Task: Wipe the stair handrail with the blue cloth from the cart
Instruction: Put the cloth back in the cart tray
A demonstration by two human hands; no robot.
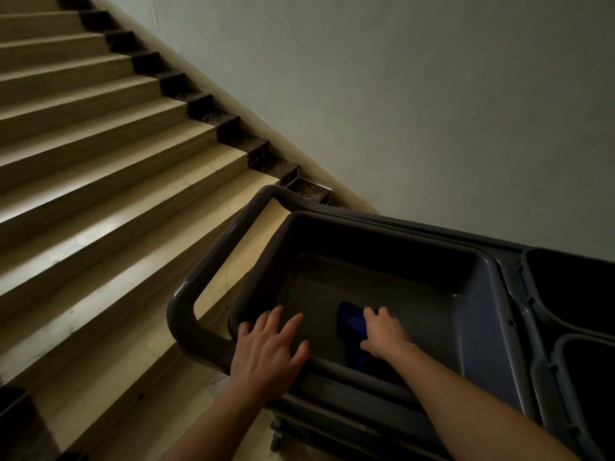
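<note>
Your right hand (384, 332) is gripping the blue cloth (351, 322) in the cleaning cart (499, 327).
The cloth is lying crumpled in the grey top tray (432, 294), your fingers curling over it; your left hand (266, 347) is resting flat, fingers spread, on the tray's rim beside the push handle (216, 247), below the stairs (100, 144).

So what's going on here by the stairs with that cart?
A person stands at the foot of the stairs beside a grey cleaning cart. Their right hand reaches into the cart's top tray and curls its fingers on the blue cloth lying on the tray floor. Their left hand rests flat on the tray's near rim, fingers spread. The cloth is not yet out of the tray, and no handrail shows in this view.
</note>
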